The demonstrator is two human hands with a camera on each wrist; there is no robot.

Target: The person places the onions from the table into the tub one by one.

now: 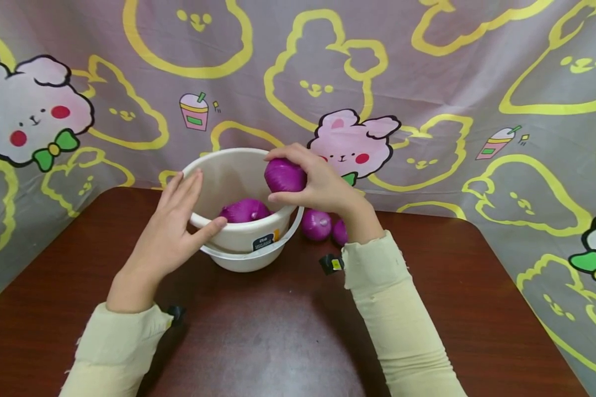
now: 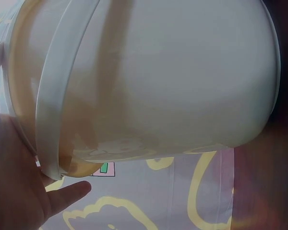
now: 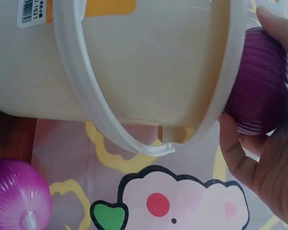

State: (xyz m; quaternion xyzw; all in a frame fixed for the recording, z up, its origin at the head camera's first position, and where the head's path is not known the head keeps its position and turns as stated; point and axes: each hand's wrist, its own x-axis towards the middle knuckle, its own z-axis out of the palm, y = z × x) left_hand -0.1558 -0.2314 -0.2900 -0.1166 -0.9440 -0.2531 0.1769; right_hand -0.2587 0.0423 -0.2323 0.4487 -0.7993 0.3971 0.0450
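Observation:
My right hand (image 1: 318, 179) grips a purple onion (image 1: 285, 175) at the right rim of a white bucket (image 1: 228, 237); in the right wrist view the held onion (image 3: 264, 86) is beside the rim, with thumb and fingers around it. Inside the bucket lies purple onion (image 1: 245, 210). Against the bucket's left rim rests my left hand (image 1: 169, 231), fingers spread and fairly straight, thumb along the front edge. The left wrist view has the hand (image 2: 19, 191) partly behind the rim. A white handle (image 3: 86, 81) hangs down around the outside of the bucket.
To the right of the bucket, a purple onion (image 1: 317, 225) sits on the dark brown table (image 1: 278, 331), and another onion (image 1: 340, 232) is partly hidden by my right wrist. A patterned cloth (image 1: 427, 82) hangs behind the table.

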